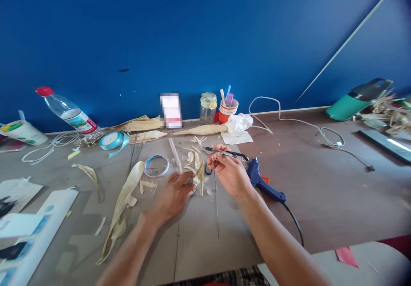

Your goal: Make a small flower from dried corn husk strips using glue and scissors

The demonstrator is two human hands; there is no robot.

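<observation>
My left hand (175, 194) is low over the table, its thumb and fingers closed on a small folded piece of dried corn husk (201, 173). My right hand (233, 174) grips a dark pen with a clear section (226, 152), which lies across the fingers, its tip toward the left. Beneath the fingers of this hand a small black loop (208, 170) is partly hidden. Husk scraps (191, 155) are scattered around both hands. A blue glue gun (265, 183) lies just right of my right wrist. A thin wire (216, 209) lies between my forearms.
A roll of tape (156, 166), a white stick (175, 153) and a long husk (123, 209) lie left. Along the wall stand a blue ribbon spool (111, 140), bottle (75, 117), jar (208, 108) and paper cup (228, 110). A power strip (53, 217) is front left; a green flask (348, 105) lies right.
</observation>
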